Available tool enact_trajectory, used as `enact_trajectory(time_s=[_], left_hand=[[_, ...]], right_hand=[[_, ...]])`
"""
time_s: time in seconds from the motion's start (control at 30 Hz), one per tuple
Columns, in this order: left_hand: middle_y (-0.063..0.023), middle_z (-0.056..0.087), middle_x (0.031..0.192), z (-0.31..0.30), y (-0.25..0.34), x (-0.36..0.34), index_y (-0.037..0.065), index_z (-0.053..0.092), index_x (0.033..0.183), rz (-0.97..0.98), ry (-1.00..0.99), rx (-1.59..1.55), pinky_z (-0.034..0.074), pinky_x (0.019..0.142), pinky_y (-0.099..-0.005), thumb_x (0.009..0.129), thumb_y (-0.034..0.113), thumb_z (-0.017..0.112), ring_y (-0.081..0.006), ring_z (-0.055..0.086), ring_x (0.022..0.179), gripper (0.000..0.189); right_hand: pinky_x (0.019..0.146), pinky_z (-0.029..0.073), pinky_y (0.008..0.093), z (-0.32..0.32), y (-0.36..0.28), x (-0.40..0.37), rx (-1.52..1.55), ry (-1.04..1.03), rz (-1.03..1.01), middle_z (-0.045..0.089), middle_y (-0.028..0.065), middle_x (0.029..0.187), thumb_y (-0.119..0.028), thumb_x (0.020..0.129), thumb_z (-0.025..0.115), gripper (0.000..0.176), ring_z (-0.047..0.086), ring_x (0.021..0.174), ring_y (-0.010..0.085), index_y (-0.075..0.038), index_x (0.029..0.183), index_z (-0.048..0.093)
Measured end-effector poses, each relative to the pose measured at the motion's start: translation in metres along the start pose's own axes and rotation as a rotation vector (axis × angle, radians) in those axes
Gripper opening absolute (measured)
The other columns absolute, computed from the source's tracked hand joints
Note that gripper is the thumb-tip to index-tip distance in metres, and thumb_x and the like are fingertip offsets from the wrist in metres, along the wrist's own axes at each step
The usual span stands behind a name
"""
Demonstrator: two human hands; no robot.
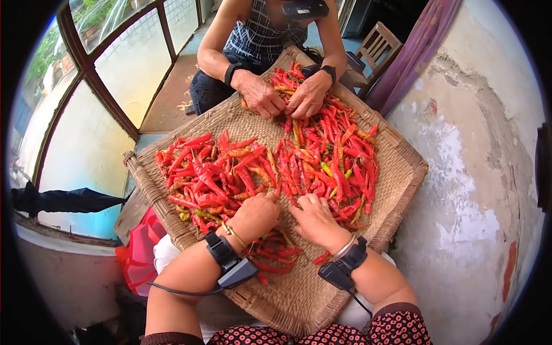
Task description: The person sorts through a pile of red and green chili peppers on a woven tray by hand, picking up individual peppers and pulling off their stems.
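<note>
Red chili peppers (207,175) lie in heaps on a square woven tray (397,178), with a few green and yellowish ones among them. My left hand (257,215) is at the near edge of the left heap, its fingers bent down against the peppers; its fingertips are partly hidden. Just right of it, my right hand (317,221) rests at the near side of the right heap, fingers curled and touching peppers. Whether either hand grips a pepper is too small to tell. A smaller group of peppers (273,253) lies below and between my wrists.
Across the tray sits another person, whose two hands (284,98) meet over the far peppers. A folded dark umbrella (80,199) and a pink bag (141,253) are at the left. A wooden chair (376,54) stands behind, near a purple curtain (417,52).
</note>
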State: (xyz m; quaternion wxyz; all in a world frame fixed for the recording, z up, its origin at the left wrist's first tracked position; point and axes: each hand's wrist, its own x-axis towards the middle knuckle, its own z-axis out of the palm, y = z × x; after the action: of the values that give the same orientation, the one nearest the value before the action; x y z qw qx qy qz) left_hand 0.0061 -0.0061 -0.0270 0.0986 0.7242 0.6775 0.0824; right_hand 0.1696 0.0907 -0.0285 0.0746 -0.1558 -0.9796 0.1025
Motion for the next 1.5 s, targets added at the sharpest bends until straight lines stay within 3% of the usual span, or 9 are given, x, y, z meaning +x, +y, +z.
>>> enact_trajectory(time_s=[0.3,0.5,0.6,0.7,0.8,0.93,1.13,1.23,1.5], left_hand=[[-0.012,0.063,0.08,-0.002,-0.003,-0.004,0.004,0.065,0.074,0.037,-0.11,0.017,0.052,0.062,-0.0373,0.071,0.023,0.067,-0.027,0.063,0.071,0.019],[-0.012,0.06,0.079,-0.005,-0.001,-0.001,0.004,0.058,0.086,-0.046,-0.103,-0.021,0.051,0.061,-0.0403,0.072,0.025,0.065,-0.0296,0.062,0.074,0.026],[-0.0117,0.061,0.08,-0.01,0.001,-0.001,0.005,0.058,0.086,-0.05,-0.102,-0.019,0.051,0.061,-0.0396,0.072,0.024,0.064,-0.0284,0.063,0.074,0.024],[-0.0111,0.061,0.078,0.001,-0.001,-0.001,0.007,0.06,0.084,-0.026,-0.103,0.024,0.051,0.06,-0.0385,0.073,0.023,0.063,-0.027,0.063,0.073,0.02],[-0.0098,0.061,0.073,0.005,-0.002,0.0,0.008,0.061,0.08,0.028,-0.094,0.064,0.051,0.059,-0.0378,0.074,0.022,0.063,-0.026,0.063,0.07,0.016],[-0.0085,0.062,0.069,0.003,0.0,-0.001,0.009,0.062,0.074,-0.001,-0.122,0.086,0.051,0.058,-0.0377,0.073,0.022,0.063,-0.0261,0.063,0.067,0.014],[-0.0091,0.062,0.069,0.004,-0.001,0.001,0.009,0.061,0.073,0.009,-0.122,0.085,0.05,0.057,-0.0382,0.072,0.022,0.064,-0.0263,0.063,0.066,0.014],[-0.0091,0.063,0.067,0.001,0.0,0.001,0.01,0.065,0.067,0.062,-0.017,0.081,0.052,0.054,-0.0345,0.071,0.013,0.06,-0.0237,0.065,0.065,0.008],[-0.0096,0.064,0.069,0.003,0.001,0.0,0.009,0.065,0.07,0.003,0.022,0.076,0.052,0.054,-0.0344,0.072,0.013,0.058,-0.0237,0.065,0.065,0.008]], right_hand=[[0.078,0.038,0.0399,0.001,0.002,0.006,0.07,-0.055,0.021,0.058,0.0042,0.072,-0.017,0.069,0.067,0.008,0.054,0.082,0.0241,-0.009,0.067,0.066],[0.072,0.042,0.0355,-0.052,0.019,0.009,0.057,0.307,-0.115,0.061,0.0044,0.068,-0.012,0.07,0.063,0.006,0.058,0.07,0.0238,-0.007,0.066,0.064],[0.076,0.042,0.0385,-0.064,0.026,0.001,0.033,0.542,0.147,0.059,0.0064,0.078,-0.011,0.069,0.065,0.006,0.055,0.083,0.0246,-0.007,0.073,0.065],[0.079,0.043,0.0386,-0.055,0.027,0.002,0.106,0.476,0.225,0.059,0.008,0.084,-0.011,0.069,0.067,0.011,0.053,0.086,0.0274,-0.006,0.078,0.065],[0.084,0.042,0.0393,-0.024,0.021,0.011,0.201,0.205,0.009,0.056,0.0108,0.093,-0.013,0.07,0.068,0.021,0.051,0.093,0.0298,-0.006,0.089,0.063],[0.089,0.038,0.0424,0.0,0.006,0.015,0.072,0.131,-0.033,0.052,0.0132,0.102,-0.019,0.069,0.069,0.037,0.045,0.103,0.0314,-0.008,0.102,0.057],[0.087,0.037,0.0428,0.008,0.009,0.021,-0.072,0.085,0.034,0.054,0.0099,0.094,-0.02,0.07,0.069,0.026,0.048,0.096,0.0277,-0.01,0.091,0.058],[0.081,0.037,0.0417,0.013,0.015,0.02,-0.027,0.179,0.013,0.056,0.0057,0.077,-0.019,0.071,0.067,0.018,0.054,0.083,0.025,-0.012,0.085,0.058],[0.081,0.036,0.0441,0.017,0.014,0.02,-0.109,0.126,0.117,0.056,0.0066,0.075,-0.016,0.072,0.064,0.017,0.056,0.08,0.0258,-0.011,0.084,0.053]])
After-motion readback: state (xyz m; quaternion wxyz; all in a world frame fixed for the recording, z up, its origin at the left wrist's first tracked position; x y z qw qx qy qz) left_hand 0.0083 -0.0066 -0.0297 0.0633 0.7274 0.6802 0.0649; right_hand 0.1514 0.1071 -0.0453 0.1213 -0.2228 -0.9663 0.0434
